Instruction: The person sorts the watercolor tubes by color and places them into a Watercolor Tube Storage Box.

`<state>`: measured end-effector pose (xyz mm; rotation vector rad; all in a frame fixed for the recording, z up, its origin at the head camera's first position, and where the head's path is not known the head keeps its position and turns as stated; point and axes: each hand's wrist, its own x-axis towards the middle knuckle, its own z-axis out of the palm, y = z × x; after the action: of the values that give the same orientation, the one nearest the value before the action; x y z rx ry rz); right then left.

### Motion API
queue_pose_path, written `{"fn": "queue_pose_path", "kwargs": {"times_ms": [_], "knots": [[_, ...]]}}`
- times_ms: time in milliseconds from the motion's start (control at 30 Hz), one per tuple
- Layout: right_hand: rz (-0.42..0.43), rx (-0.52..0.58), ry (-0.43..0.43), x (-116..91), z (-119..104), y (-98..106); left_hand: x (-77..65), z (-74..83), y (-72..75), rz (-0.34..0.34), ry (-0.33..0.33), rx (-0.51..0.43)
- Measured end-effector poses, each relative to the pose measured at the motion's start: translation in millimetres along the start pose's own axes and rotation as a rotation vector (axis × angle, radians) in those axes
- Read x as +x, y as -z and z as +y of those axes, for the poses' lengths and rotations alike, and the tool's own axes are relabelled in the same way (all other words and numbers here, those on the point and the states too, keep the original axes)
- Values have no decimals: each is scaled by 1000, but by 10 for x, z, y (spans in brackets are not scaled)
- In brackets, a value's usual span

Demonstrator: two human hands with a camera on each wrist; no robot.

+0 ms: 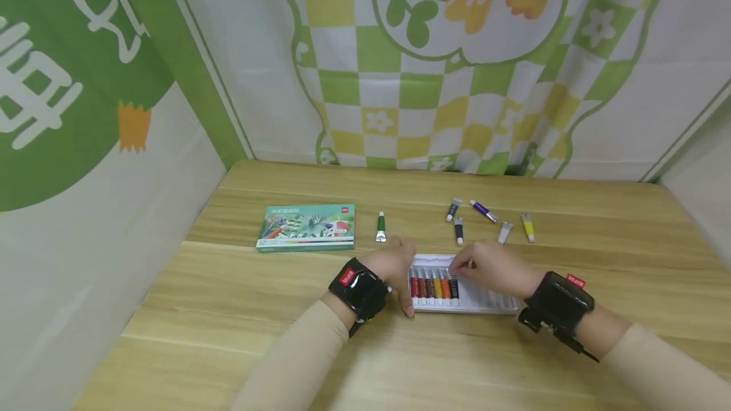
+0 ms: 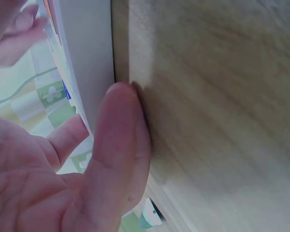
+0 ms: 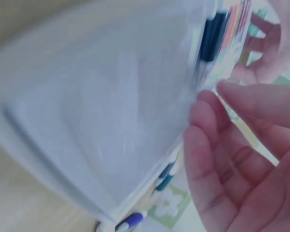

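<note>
While your left hand (image 1: 393, 265) holds the left end of the white tray (image 1: 480, 300) between thumb and fingers, your right hand (image 1: 498, 264) has its fingertips bunched close at the far, silvery end of the black tube (image 1: 454, 288); whether they pinch it, you cannot tell. That tube lies rightmost of 6 in the tray, its long axis pointing away from you, square to the tray's length. Your right hand is nearer it.
</note>
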<state>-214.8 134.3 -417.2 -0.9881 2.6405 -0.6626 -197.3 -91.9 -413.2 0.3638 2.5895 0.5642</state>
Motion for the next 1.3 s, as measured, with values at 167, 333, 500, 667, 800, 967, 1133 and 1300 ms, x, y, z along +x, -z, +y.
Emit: {"fn": "queue_pose_path", "kwargs": {"times_ms": [167, 333, 500, 667, 800, 967, 1133, 1300], "knots": [[60, -16, -77, 122, 101, 61, 28, -4, -4, -6, 2, 11], [74, 3, -148, 257, 193, 102, 51, -10, -13, -15, -5, 14], [11, -54, -190, 450, 243, 126, 51, -16, 0, -20, -4, 19], [-26, -99, -249, 595, 281, 111, 56, -10, 2, -24, -5, 22], [-23, -94, -288, 679, 259, 129, 54, -14, 8, -27, -1, 16], [-2, -108, -297, 733, 257, 158, 48, -6, 16, -28, 6, 11], [-3, -117, -289, 731, 261, 151, 38, 3, 17, -31, -1, 10], [2, -94, -277, 685, 270, 140, 35, 2, 8, -28, -4, 16]]}}
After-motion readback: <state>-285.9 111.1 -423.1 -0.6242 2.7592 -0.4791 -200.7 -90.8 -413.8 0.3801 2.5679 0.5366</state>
